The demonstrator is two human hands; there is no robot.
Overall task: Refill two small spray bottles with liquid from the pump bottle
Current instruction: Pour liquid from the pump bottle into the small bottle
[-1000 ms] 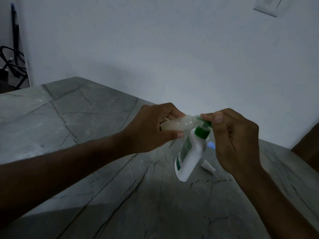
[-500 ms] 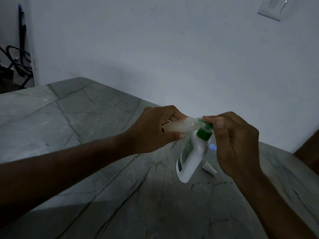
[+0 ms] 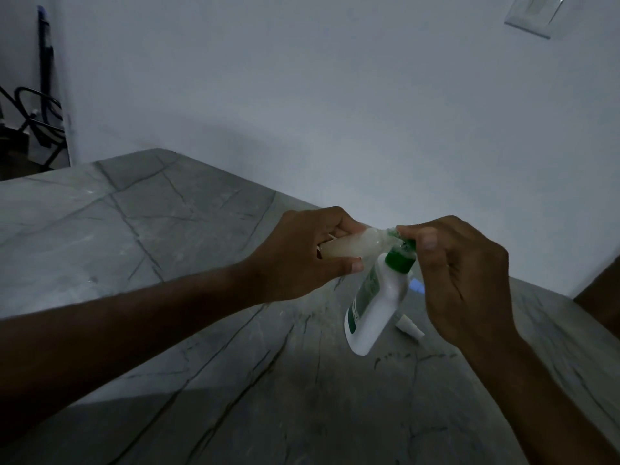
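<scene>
My left hand (image 3: 302, 260) grips a small translucent spray bottle (image 3: 349, 248) that lies nearly sideways, its mouth pointing right. The mouth meets the green pump head (image 3: 399, 260) of a white pump bottle (image 3: 375, 307) with a green label, which stands on the grey marble table (image 3: 167, 236). My right hand (image 3: 459, 276) is curled over the pump head, thumb and fingers pinching its top. The nozzle itself is hidden under those fingers. A small white cap (image 3: 409, 327) lies on the table just right of the pump bottle.
A pale blue object (image 3: 417, 285) shows behind my right hand, mostly hidden. The table meets a white wall behind. Black cables and a stand (image 3: 37, 129) sit at the far left beyond the table edge. A wall plate (image 3: 533, 11) is at top right.
Both hands and the bottles keep the same hold. The view has shifted slightly, so everything sits a little lower and further right in the picture.
</scene>
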